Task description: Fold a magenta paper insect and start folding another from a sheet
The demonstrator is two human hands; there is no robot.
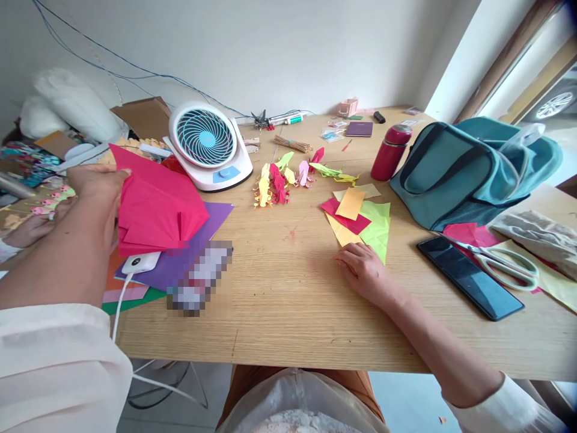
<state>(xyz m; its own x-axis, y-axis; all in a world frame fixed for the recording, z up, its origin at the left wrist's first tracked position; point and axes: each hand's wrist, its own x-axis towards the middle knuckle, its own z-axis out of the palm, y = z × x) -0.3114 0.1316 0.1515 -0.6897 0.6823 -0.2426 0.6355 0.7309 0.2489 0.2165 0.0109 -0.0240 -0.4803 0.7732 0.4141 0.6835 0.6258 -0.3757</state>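
My left hand [97, 186] is closed on the top edge of a stack of pink-red paper sheets [157, 207] and holds them tilted up over a purple sheet [198, 240] at the table's left. My right hand [363, 270] rests on the wooden table [288, 300], fingers loosely curled, holding nothing. Its fingertips lie just below a small pile of cut paper pieces [358, 219] in yellow, red, orange and green. Several folded paper figures [282, 180] lie further back in the middle.
A small white desk fan [207, 144] stands behind the pink sheets. A red flask [390, 153] and a teal bag [469, 168] stand on the right. A black phone [469, 276] and scissors [505, 261] lie near the right edge. A white charger [139, 263] lies at left.
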